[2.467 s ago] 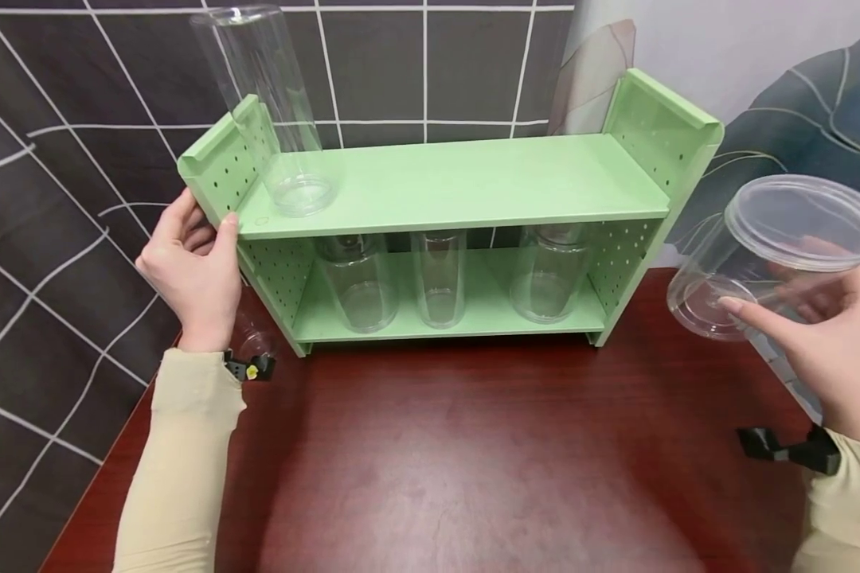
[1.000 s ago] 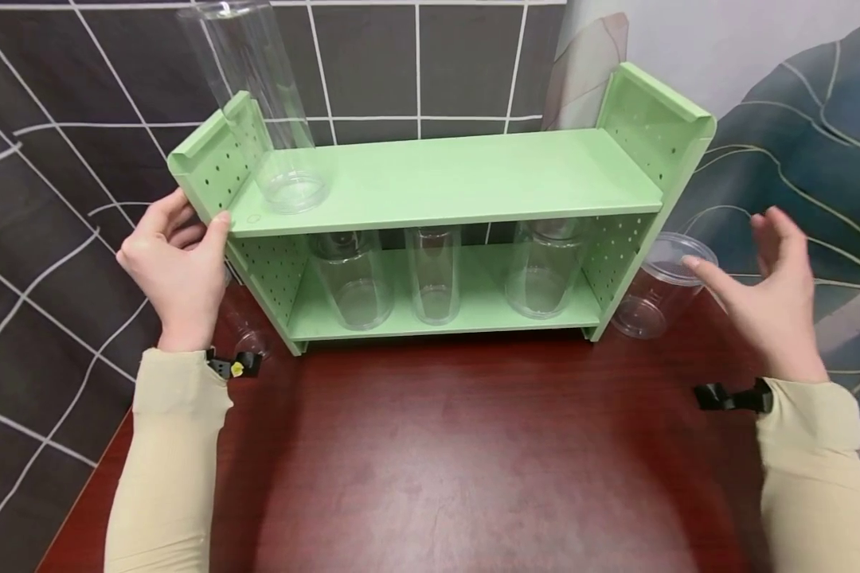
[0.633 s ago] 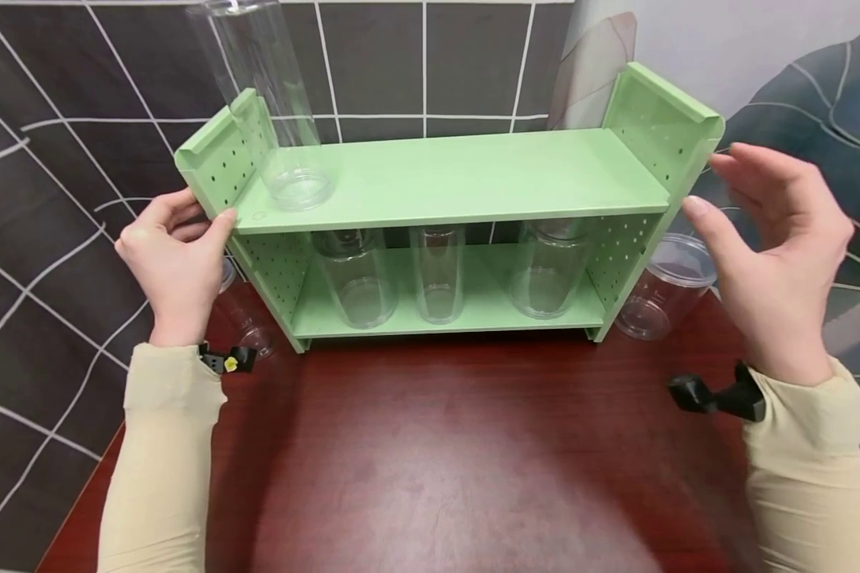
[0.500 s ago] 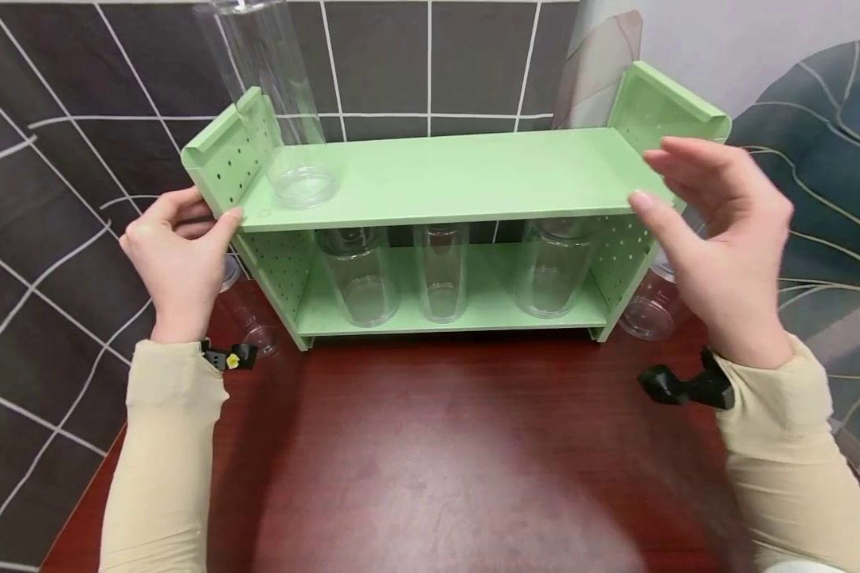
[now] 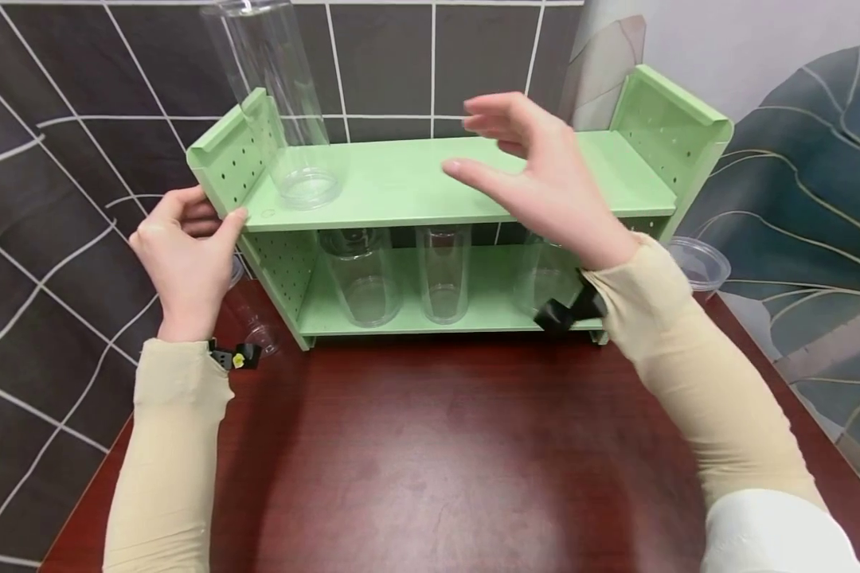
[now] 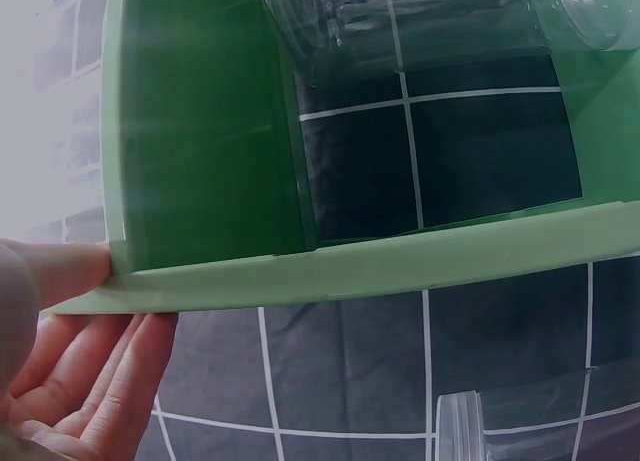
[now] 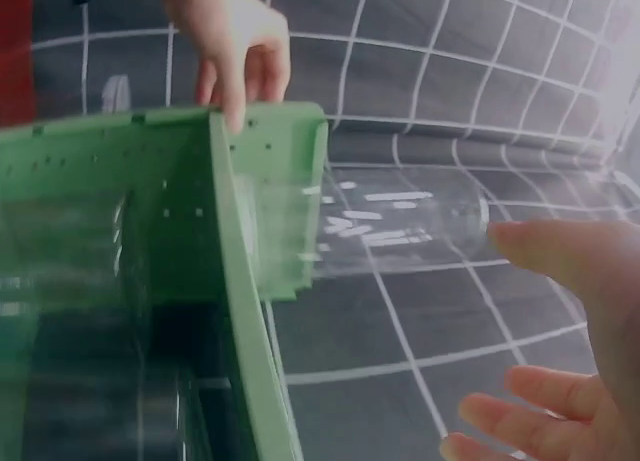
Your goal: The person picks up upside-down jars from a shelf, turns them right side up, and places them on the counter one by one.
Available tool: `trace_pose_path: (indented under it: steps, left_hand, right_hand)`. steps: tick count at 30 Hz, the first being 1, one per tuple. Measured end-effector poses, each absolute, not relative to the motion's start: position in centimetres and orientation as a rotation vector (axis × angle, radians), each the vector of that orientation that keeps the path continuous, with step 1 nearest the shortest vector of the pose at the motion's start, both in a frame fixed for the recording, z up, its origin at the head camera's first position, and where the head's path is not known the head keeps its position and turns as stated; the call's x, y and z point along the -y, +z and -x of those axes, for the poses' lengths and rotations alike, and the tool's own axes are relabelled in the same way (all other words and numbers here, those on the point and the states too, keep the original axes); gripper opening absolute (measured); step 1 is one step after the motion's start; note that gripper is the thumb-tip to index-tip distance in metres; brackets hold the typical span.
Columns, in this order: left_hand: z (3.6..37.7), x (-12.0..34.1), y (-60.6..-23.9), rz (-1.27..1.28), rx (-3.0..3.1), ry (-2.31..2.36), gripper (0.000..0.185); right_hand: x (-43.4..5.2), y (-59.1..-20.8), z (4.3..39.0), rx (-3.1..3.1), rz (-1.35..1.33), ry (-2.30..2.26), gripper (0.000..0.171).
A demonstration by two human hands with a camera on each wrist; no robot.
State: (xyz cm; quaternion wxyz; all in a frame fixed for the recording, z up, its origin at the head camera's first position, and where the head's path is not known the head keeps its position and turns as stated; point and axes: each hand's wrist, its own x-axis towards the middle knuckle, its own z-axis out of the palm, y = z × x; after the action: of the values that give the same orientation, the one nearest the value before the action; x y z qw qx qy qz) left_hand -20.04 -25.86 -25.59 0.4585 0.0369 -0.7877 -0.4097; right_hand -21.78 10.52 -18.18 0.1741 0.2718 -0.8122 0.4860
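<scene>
A green two-tier shelf rack [image 5: 408,187] stands on the table. My left hand [image 5: 189,263] grips its left side panel, thumb at the front and fingers behind; the left wrist view shows the thumb and fingers [image 6: 120,381] pinching the green edge. On the top board's left end, a tall clear plastic jar [image 5: 279,103] stands upright. Above the middle of that board my right hand [image 5: 545,179] hovers with fingers spread, holding nothing. In the right wrist view its thumb [image 7: 545,246] appears near the tall jar's end [image 7: 440,216], apart from it as far as I can tell.
Three clear jars stand on the lower board: a wide one [image 5: 369,290], a narrow one [image 5: 444,278] and another [image 5: 541,278] partly behind my right wrist. A lidded jar [image 5: 698,267] is right of the rack, another clear container [image 5: 258,326] left of it. Tiled wall [image 5: 383,72] behind.
My right hand set the wide lidded jar down on the table right of the rack and let go. It then moved left over the top board. My left hand stays on the rack.
</scene>
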Motion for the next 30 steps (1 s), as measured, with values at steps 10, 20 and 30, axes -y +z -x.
trace_pose_path:
  steps: [10,20,30]
  left_hand:
    - [20.4,25.9,-25.9,-0.061,1.948,-0.984,0.031]
    - [20.2,25.9,-25.5,-0.056,1.932,-1.008,0.03]
    - [20.1,25.7,-25.3,-0.057,1.932,-1.028,0.031]
  right_hand:
    - [-0.6,-17.4,25.8,2.628,-0.798,1.412,0.106]
    - [5.1,-17.9,27.3,2.768,-0.729,1.364,0.117]
    - [5.2,-17.9,27.4,2.726,-0.717,1.363,0.098]
